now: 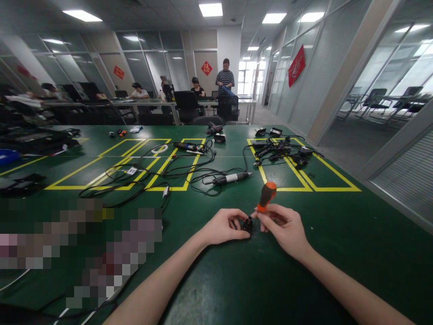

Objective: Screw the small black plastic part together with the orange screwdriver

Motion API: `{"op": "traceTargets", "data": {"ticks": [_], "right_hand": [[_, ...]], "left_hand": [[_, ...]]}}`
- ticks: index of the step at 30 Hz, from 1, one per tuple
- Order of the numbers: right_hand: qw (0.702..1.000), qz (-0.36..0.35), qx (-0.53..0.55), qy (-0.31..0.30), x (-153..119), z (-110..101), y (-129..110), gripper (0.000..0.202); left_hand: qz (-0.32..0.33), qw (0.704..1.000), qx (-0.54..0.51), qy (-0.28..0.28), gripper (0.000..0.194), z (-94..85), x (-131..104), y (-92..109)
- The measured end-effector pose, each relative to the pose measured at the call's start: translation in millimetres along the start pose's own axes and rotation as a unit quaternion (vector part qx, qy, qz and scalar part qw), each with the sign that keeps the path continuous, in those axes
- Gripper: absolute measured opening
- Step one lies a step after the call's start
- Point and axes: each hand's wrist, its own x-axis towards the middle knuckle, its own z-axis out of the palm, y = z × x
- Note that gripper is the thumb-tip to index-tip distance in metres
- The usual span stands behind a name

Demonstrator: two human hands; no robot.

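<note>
My left hand [229,225] is closed on a small black part [248,225], its thumb and fingers pressed against the sides near the table surface. The part's kind is too small to make out; a short round piece sticks up from its top. Between the thumb and fingers of my right hand [282,225] is a screwdriver [268,196] with an orange and black handle. The handle leans up and to the right, and its shaft is hidden by my fingers. Both hands are close together, with the black part between them.
Ahead on the green table [209,266] lies a grey electric screwdriver [233,178] with its cable. Another corded tool [189,146] and looped black cables sit left of it. Black parts and cables [280,151] are piled at right within yellow tape. A person [225,81] stands far back.
</note>
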Motion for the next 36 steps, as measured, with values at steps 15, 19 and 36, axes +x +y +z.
{"op": "traceTargets", "data": {"ticks": [15,19,36], "right_hand": [[0.997,0.024,0.075,-0.006,0.7,0.7,-0.8,0.021],[0.999,0.018,0.035,0.036,2.4,0.7,0.1,0.020],[0.999,0.030,0.027,0.020,1.6,-1.8,2.9,0.019]], "left_hand": [[-0.004,1.000,-0.004,-0.005,0.049,-0.1,-0.2,1.3],[-0.003,1.000,0.000,-0.002,0.049,-0.1,-0.2,0.6],[0.001,1.000,0.005,-0.004,0.048,-0.6,-0.2,1.8]]}}
